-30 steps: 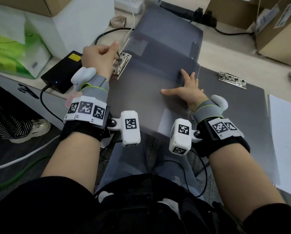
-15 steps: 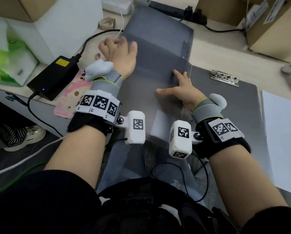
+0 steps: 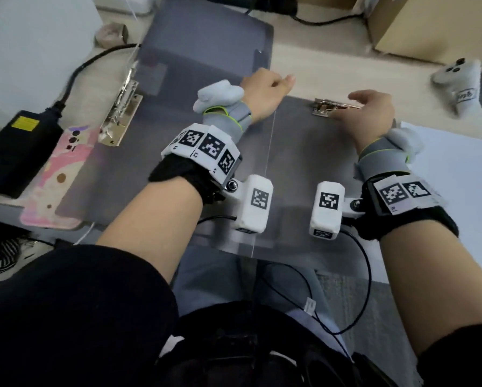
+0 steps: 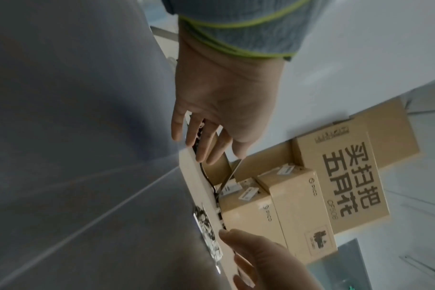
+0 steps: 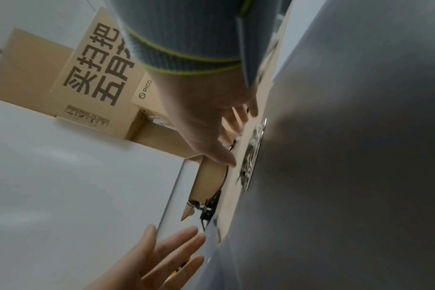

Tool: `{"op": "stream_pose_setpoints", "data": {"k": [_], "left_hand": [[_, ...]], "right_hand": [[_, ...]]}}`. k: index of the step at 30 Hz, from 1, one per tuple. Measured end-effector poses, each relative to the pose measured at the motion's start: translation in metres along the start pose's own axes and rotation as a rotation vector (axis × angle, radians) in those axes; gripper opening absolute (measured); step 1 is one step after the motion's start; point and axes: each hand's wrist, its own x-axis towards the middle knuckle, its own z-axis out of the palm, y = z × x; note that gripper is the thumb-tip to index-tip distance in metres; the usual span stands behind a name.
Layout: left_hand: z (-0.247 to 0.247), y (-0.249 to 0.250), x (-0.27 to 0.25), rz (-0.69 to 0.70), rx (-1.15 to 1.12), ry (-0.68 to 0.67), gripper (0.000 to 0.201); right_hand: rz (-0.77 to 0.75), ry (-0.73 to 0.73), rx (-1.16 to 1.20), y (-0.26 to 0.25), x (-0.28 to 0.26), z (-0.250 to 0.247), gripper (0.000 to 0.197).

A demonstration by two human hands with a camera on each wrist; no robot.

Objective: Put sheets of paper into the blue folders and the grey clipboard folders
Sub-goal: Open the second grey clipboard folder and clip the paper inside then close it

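Two grey clipboard folders lie side by side on the desk. The left folder (image 3: 156, 135) has its metal clip (image 3: 121, 113) at its left edge. The right folder (image 3: 304, 169) carries a metal clip (image 3: 326, 108) at its far edge. My left hand (image 3: 267, 90) hovers at that far edge near the seam between the folders, fingers straight (image 4: 211, 141). My right hand (image 3: 374, 107) is over the right clip (image 5: 251, 157) with loosely extended fingers (image 5: 226, 157), holding nothing. A stack of white paper (image 3: 463, 185) lies to the right of the folder.
A black power adapter (image 3: 19, 152) and a pink phone (image 3: 61, 169) sit at the left. Cardboard boxes (image 3: 430, 26) and a cable line the back. A small white plush-covered device (image 3: 457, 82) rests at the far right.
Both hands moved right. The left hand left the left folder for the right folder's far edge. The right hand went from the seam to the right clip.
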Motion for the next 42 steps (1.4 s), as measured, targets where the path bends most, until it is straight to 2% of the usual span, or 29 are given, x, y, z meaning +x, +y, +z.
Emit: {"op": "stream_pose_setpoints", "data": {"k": [2, 4, 6, 11, 15, 19, 24, 30, 36, 39, 42], "left_hand": [[0.012, 0.005, 0.005, 0.024, -0.009, -0.020, 0.038], [0.025, 0.009, 0.014, 0.041, -0.020, -0.008, 0.028], [0.038, 0.011, 0.023, 0.023, -0.022, 0.015, 0.029], [0.062, 0.024, 0.041, -0.006, -0.069, 0.078, 0.029], [0.067, 0.024, 0.054, -0.049, -0.156, 0.184, 0.014], [0.072, 0.022, 0.064, -0.078, -0.176, 0.186, 0.005], [0.066, 0.022, 0.076, -0.049, -0.041, 0.133, 0.033], [0.069, 0.026, 0.080, -0.011, 0.042, 0.090, 0.037], [0.067, 0.015, 0.081, -0.047, -0.216, 0.064, 0.033], [0.064, 0.027, 0.075, -0.001, -0.334, 0.087, 0.029], [0.064, 0.049, 0.067, 0.099, -0.324, 0.100, 0.028]], "right_hand": [[0.036, -0.045, -0.237, 0.011, 0.008, -0.004, 0.056], [0.040, -0.153, -0.475, 0.020, 0.012, -0.007, 0.075], [0.013, -0.223, -0.553, 0.030, 0.016, -0.008, 0.087], [-0.021, -0.299, -0.565, 0.045, 0.021, -0.008, 0.100], [-0.025, -0.367, -0.596, 0.043, 0.020, -0.010, 0.100], [-0.011, -0.391, -0.579, 0.045, 0.021, -0.009, 0.099], [-0.015, -0.404, -0.571, 0.043, 0.020, -0.008, 0.098], [-0.024, -0.417, -0.592, 0.043, 0.020, -0.008, 0.098], [-0.034, -0.434, -0.596, 0.043, 0.020, -0.009, 0.099], [-0.041, -0.435, -0.572, 0.043, 0.020, -0.009, 0.099], [-0.041, -0.430, -0.549, 0.043, 0.019, -0.009, 0.099]]}}
